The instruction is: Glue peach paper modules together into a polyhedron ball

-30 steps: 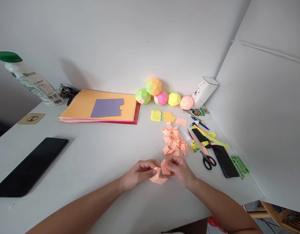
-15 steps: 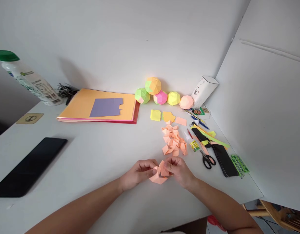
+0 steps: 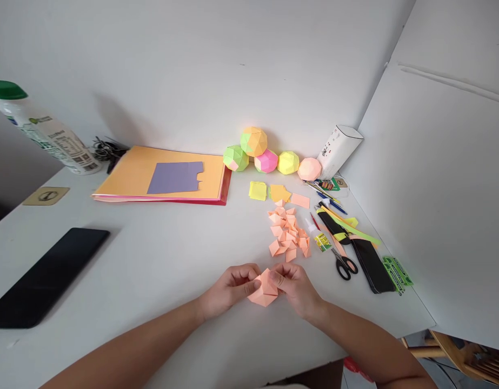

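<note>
Between my two hands, low over the front of the table, is a partly formed peach paper ball [image 3: 264, 296] made of folded facets. My left hand [image 3: 233, 288] pinches its left side, thumb in front and fingers curled behind. My right hand [image 3: 295, 286] is closed on its upper right, the thumb pressed against a folded peach piece [image 3: 267, 280]. The fingertips behind the paper are hidden. Just beyond my hands lies a loose pile of folded peach paper pieces [image 3: 288, 235].
Finished paper balls [image 3: 265, 161] rest against the wall. To the right are a glue bottle [image 3: 322, 240], scissors [image 3: 345, 265] and a black case [image 3: 373, 265]. Coloured paper sheets [image 3: 131, 173], a black tablet [image 3: 50, 275] and a white bottle [image 3: 58, 140] occupy the left.
The folded piece under my right thumb has moved left and now covers the gap that showed in the ball. My left hand keeps its hold. The view has shifted slightly.
</note>
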Tool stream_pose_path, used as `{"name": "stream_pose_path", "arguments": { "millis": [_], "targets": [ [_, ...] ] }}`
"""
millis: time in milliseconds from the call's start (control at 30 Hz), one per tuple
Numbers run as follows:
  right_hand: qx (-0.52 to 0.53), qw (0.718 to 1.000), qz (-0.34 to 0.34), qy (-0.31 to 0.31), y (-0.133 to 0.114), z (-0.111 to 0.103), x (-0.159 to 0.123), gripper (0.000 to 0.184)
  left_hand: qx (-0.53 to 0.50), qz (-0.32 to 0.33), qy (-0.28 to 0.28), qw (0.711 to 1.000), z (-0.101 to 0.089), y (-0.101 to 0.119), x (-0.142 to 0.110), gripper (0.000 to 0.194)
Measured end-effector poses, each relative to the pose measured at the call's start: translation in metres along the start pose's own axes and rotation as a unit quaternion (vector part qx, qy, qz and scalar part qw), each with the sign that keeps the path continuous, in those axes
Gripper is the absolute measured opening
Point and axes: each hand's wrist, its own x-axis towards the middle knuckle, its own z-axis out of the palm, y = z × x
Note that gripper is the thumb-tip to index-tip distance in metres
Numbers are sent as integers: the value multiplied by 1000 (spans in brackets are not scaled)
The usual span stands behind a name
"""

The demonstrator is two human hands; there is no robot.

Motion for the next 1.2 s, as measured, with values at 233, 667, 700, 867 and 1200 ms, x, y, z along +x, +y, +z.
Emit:
{"name": "stream_pose_path", "arguments": {
  "millis": [233, 667, 700, 867, 1200],
  "targets": [
    [-18, 1000, -1, 10, -1, 1, 0, 33, -1, 0, -2, 1000, 0, 1, 0, 25],
    [-60, 998, -14, 31, -1, 3, -2, 35, 26, -3, 12, 1000, 1, -1, 0, 28],
    [-60, 998, -15, 31, -1, 3, -2, 35, 27, -5, 13, 1000, 1, -1, 0, 28],
    [-57, 998, -16, 36, -1, 5, -2, 34, 21, -3, 13, 1000, 2, 1, 0, 27],
    [-73, 996, -31, 34, -1, 6, -5, 34, 27, 5, 8, 1000, 4, 2, 0, 25]
  ]
}}
